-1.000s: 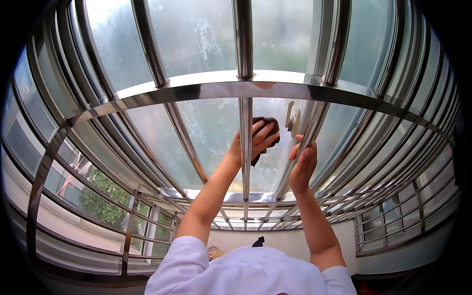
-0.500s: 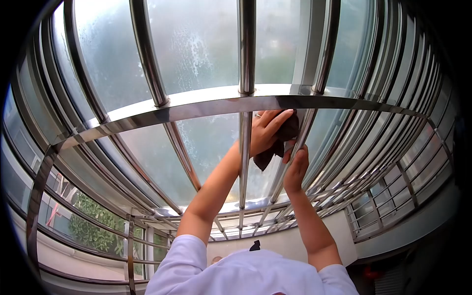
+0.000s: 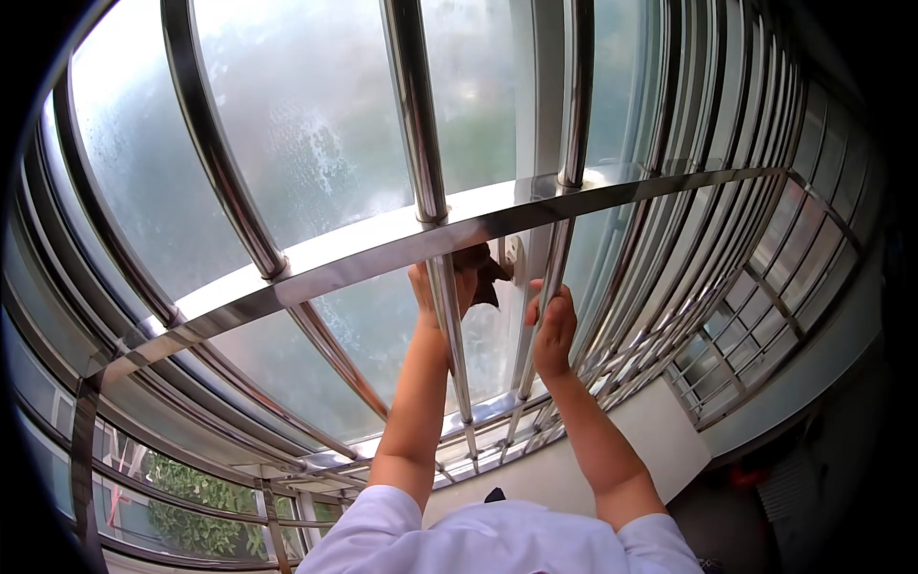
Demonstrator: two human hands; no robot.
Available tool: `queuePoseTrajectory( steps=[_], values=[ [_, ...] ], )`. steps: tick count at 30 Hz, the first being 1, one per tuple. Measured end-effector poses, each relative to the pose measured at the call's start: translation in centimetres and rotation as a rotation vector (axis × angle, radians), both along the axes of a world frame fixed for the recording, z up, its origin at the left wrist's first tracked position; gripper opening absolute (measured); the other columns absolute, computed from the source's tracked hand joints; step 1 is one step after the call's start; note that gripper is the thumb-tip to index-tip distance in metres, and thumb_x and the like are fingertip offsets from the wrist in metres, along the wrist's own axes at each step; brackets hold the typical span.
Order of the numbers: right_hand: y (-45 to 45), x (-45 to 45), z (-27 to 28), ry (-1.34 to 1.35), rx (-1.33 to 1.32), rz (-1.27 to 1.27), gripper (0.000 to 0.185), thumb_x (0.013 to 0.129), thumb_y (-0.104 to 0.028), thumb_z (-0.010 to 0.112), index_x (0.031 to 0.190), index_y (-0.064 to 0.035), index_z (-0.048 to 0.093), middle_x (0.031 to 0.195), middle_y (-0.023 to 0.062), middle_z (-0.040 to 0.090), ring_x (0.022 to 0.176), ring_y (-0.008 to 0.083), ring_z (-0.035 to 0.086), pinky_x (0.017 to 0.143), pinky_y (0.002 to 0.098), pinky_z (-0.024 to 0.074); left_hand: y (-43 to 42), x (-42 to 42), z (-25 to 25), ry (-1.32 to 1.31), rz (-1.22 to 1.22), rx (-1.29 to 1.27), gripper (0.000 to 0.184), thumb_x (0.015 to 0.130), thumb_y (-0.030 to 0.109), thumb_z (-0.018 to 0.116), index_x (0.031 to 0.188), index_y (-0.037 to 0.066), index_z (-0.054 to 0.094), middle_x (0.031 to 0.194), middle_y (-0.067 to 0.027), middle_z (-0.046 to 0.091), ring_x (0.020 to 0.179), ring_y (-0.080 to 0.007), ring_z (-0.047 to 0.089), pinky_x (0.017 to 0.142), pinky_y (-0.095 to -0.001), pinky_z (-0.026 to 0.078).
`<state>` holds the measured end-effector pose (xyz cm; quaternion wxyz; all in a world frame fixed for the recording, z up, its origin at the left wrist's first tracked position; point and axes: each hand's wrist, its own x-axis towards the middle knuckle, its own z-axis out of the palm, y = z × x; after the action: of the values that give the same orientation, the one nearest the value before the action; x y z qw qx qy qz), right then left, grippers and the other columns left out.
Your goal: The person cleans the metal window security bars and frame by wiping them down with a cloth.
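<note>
My left hand (image 3: pixel 422 290) reaches behind a vertical metal bar (image 3: pixel 450 346), just under the flat horizontal rail (image 3: pixel 382 251). In it is a bunched dark brown cloth (image 3: pixel 490 275), near the window frame (image 3: pixel 529 320). The bar and rail hide part of this hand and of the cloth. To the right, my right hand (image 3: pixel 557 335) is closed round another upright bar (image 3: pixel 556 256), with fingers showing on both sides of it. A pale fitting, perhaps a window handle (image 3: pixel 515 256), shows on the frame beside the cloth.
Window glass (image 3: pixel 316 86) with whitish smears lies behind the polished bars. The bars continue close together on the right and curve round on the left. A green bush (image 3: pixel 196 507) shows outside at lower left. A pale ledge (image 3: pixel 622 450) lies below.
The view has shifted and tilted. My left hand and the cloth have moved behind the bar and close under the rail. My right hand stays at its bar.
</note>
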<state>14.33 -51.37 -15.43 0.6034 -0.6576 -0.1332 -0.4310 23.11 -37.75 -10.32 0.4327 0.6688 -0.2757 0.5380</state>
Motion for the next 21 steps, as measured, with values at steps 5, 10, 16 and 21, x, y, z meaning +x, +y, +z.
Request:
queuePoseTrajectory(
  steps=[5, 10, 16, 21],
  values=[
    [0.3, -0.3, 0.2, 0.018, -0.001, -0.032, 0.046, 0.101, -0.043, 0.025, 0.103, -0.0050, 0.053, 0.065, -0.0002, 0.044, 0.057, 0.0080, 0.040, 0.056, 0.0226, 0.0332, -1.0, -1.7, 0.0, -0.156, -0.019, 0.248, 0.049, 0.062, 0.005, 0.075, 0.109, 0.015, 0.063, 0.100, -0.0126, 0.055, 0.088, -0.0308, 0.058, 0.075, -0.0391, 0.050],
    [0.4, -0.4, 0.3, 0.006, 0.008, -0.052, 0.043, 0.101, -0.039, 0.028, 0.102, -0.0047, 0.054, 0.062, 0.0007, 0.046, 0.056, 0.0091, 0.042, 0.054, 0.0239, 0.0341, -1.5, -3.2, 1.7, -0.157, -0.040, 0.311, 0.050, 0.059, 0.006, 0.078, 0.106, 0.014, 0.065, 0.103, -0.0150, 0.054, 0.092, -0.0313, 0.059, 0.077, -0.0391, 0.051],
    [0.5, -0.3, 0.2, 0.007, 0.020, -0.091, 0.042, 0.100, -0.037, 0.030, 0.102, -0.0037, 0.056, 0.059, 0.0013, 0.046, 0.055, 0.0099, 0.044, 0.053, 0.0254, 0.0357, -1.2, -3.0, 2.0, -0.009, -0.153, 0.358, 0.045, 0.058, 0.003, 0.077, 0.101, 0.012, 0.065, 0.107, -0.0166, 0.050, 0.094, -0.0348, 0.056, 0.079, -0.0402, 0.049],
    [0.3, -0.2, 0.3, -0.030, 0.016, -0.048, 0.042, 0.100, -0.037, 0.031, 0.102, -0.0038, 0.056, 0.059, 0.0009, 0.047, 0.055, 0.0095, 0.045, 0.053, 0.0252, 0.0356, -0.4, -1.8, 0.0, -0.222, -0.073, 0.392, 0.040, 0.059, 0.008, 0.075, 0.097, 0.016, 0.067, 0.103, -0.0095, 0.055, 0.085, -0.0292, 0.060, 0.066, -0.0358, 0.052]
  ],
)
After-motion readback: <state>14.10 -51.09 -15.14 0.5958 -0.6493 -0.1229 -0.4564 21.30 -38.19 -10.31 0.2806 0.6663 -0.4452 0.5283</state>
